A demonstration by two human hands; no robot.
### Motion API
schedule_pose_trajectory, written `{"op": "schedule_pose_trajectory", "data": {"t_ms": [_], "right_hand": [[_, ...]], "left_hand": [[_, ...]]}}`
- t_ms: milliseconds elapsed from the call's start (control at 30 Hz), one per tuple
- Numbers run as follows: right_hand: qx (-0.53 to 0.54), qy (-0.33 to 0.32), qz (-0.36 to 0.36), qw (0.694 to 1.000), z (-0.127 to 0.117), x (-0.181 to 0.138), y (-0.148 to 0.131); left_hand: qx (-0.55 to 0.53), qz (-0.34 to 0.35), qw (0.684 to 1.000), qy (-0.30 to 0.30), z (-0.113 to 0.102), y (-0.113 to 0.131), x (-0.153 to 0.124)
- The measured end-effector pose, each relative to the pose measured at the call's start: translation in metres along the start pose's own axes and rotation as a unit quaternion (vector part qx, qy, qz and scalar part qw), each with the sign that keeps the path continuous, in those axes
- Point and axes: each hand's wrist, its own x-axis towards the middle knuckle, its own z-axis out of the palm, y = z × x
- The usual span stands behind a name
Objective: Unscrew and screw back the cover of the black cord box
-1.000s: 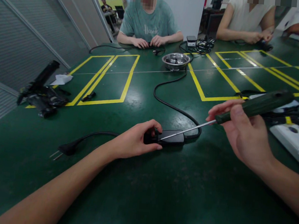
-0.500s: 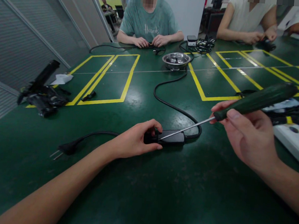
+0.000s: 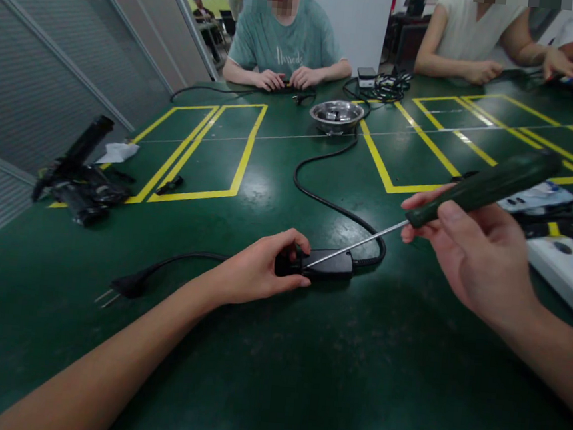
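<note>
Left hand (image 3: 256, 269) pinning black power adapter (image 3: 325, 264) flat on green table (image 3: 274, 361), fingers curled over its near end. Right hand (image 3: 468, 251) gripping screwdriver (image 3: 479, 186) handle, fingers wrapped, tip resting on adapter. Adapter likely light, rigid, smooth plastic; holding it by its sides seems best.

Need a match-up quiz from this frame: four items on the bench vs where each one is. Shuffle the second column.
1. screwdriver
2. adapter
3. metal bowl
4. plug

a. gripped by the left hand
b. far across the table
c. held in the right hand
d. lying free, left of the left hand

Pairs: 1-c, 2-a, 3-b, 4-d
</note>
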Motion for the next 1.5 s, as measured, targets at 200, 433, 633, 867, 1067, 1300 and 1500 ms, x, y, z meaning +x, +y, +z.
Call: {"op": "schedule_pose_trajectory", "data": {"t_ms": [200, 433, 633, 867, 1067, 1300, 1500], "right_hand": [[0.053, -0.027, 0.009, 0.998, -0.001, 0.0, -0.001], [-0.043, 0.022, 0.019, 0.999, -0.004, 0.002, 0.003], [0.034, 0.0, 0.052, 0.998, -0.003, 0.005, 0.002], [0.022, 0.043, 0.13, 0.99, -0.006, 0.013, 0.012], [0.043, 0.018, 0.198, 0.979, -0.008, 0.014, 0.021], [-0.02, 0.048, 0.184, 0.982, -0.021, 0.029, 0.017], [-0.379, 0.043, 0.064, 0.922, -0.045, 0.042, 0.025]], "left_hand": [[-0.001, -0.003, 1.0, -0.001, 0.0, -0.001, 0.0], [0.004, -0.006, 1.0, 0.0, 0.0, 0.0, 0.0], [0.004, 0.0, 1.0, -0.001, 0.001, -0.001, 0.001], [0.008, 0.0, 1.0, 0.006, 0.001, -0.002, 0.0], [0.004, -0.006, 1.0, 0.0, 0.0, 0.0, 0.0], [0.02, 0.003, 1.0, 0.001, 0.0, 0.0, -0.001], [0.102, 0.061, 0.992, 0.033, 0.006, 0.002, -0.001]]}}
